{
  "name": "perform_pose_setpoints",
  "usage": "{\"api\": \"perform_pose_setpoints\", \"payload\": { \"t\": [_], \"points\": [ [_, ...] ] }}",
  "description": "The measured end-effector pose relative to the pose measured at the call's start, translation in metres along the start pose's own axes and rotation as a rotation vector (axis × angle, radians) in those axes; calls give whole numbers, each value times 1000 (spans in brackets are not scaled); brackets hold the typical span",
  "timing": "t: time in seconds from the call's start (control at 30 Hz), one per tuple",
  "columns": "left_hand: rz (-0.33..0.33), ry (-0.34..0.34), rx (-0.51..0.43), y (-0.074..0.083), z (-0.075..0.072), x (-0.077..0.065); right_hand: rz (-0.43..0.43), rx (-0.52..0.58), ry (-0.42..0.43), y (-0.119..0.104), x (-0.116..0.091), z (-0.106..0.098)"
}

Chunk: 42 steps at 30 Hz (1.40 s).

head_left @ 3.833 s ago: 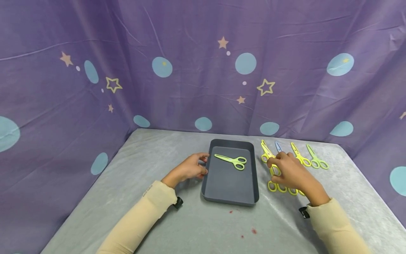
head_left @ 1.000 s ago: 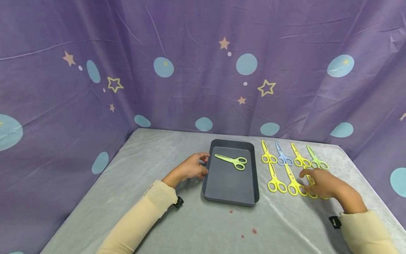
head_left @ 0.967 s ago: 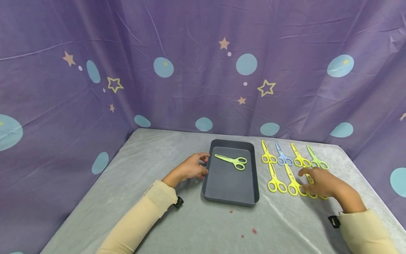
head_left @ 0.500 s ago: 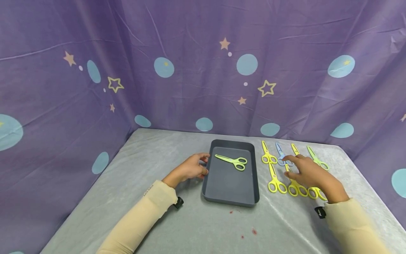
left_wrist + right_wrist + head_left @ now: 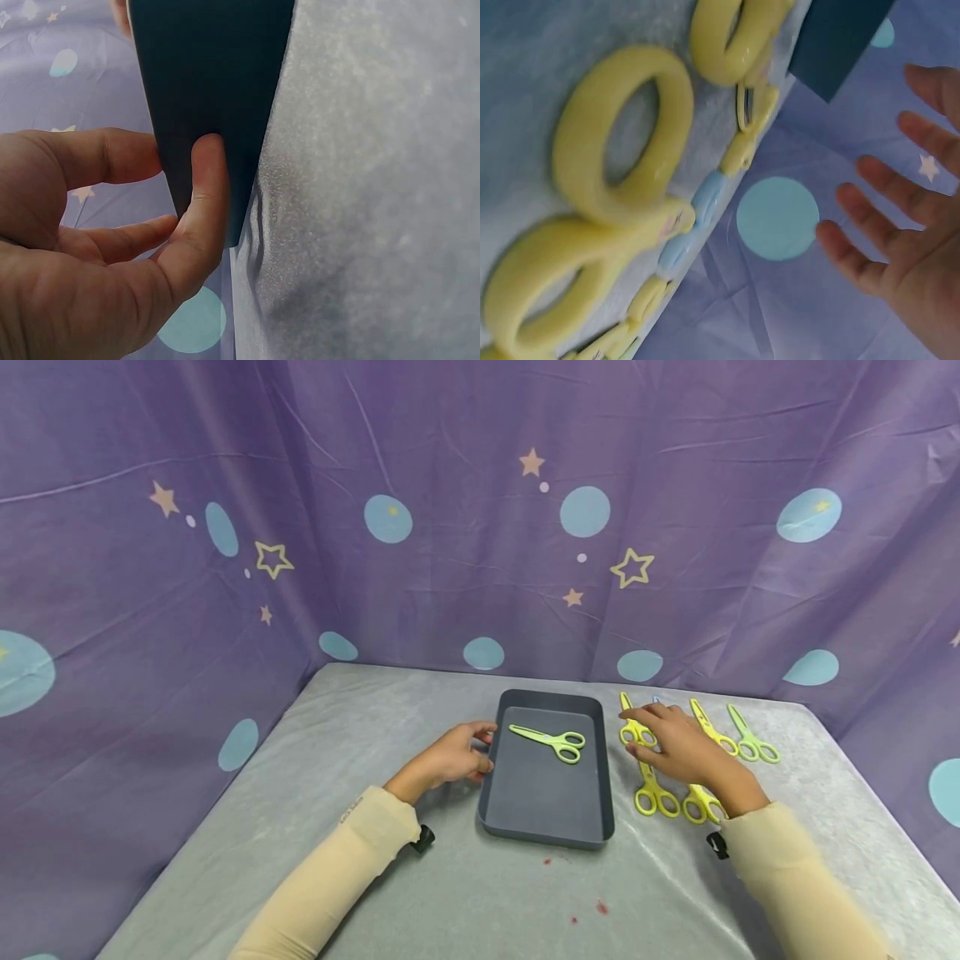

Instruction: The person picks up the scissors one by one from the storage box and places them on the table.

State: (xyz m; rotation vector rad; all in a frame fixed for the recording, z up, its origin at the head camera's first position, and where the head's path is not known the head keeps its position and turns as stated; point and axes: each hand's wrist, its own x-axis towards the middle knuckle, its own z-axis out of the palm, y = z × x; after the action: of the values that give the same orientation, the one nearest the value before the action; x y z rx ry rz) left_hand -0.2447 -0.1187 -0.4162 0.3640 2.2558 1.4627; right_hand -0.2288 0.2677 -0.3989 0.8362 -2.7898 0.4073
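Observation:
A dark grey rectangular tray (image 5: 546,814) lies on the table, holding a pair of light green scissors (image 5: 553,742). At its left wall is my left hand (image 5: 450,753). In the left wrist view my thumb (image 5: 210,176) lies against the tray's outer wall (image 5: 217,82), while other fingers meet its rim. My right hand (image 5: 678,745) hovers over the scissors to the right of the tray, fingers spread and nothing in them. Beneath it, yellow scissors (image 5: 656,795) lie partly covered. The blue scissors (image 5: 705,202) are mostly hidden in the head view but show in the right wrist view.
In the back row are yellow scissors (image 5: 628,703), another yellow pair (image 5: 705,720) and a green pair (image 5: 752,743). More yellow scissors (image 5: 703,806) lie in front, partly under my right arm. A purple patterned curtain (image 5: 450,593) stands behind the grey cloth-covered table (image 5: 360,710).
My right hand has moved left and slightly back, from the right-hand front scissors toward the tray, uncovering some and covering the blue pair. My left hand, the tray and the scissors stay put.

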Motion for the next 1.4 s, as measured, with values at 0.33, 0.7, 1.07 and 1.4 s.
{"api": "perform_pose_setpoints", "payload": {
  "t": [0.33,0.7,1.07,1.4],
  "points": [
    [3,4,2,0,-1,-1,-154,-43,65,-15,27,17],
    [7,4,3,-1,0,1,-282,-80,24,-30,53,35],
    [-12,8,13,0,0,1,-271,-53,-133,-44,71,48],
    [2,5,10,-3,-2,2,-238,-57,-253,-50,80,55]
  ]
}}
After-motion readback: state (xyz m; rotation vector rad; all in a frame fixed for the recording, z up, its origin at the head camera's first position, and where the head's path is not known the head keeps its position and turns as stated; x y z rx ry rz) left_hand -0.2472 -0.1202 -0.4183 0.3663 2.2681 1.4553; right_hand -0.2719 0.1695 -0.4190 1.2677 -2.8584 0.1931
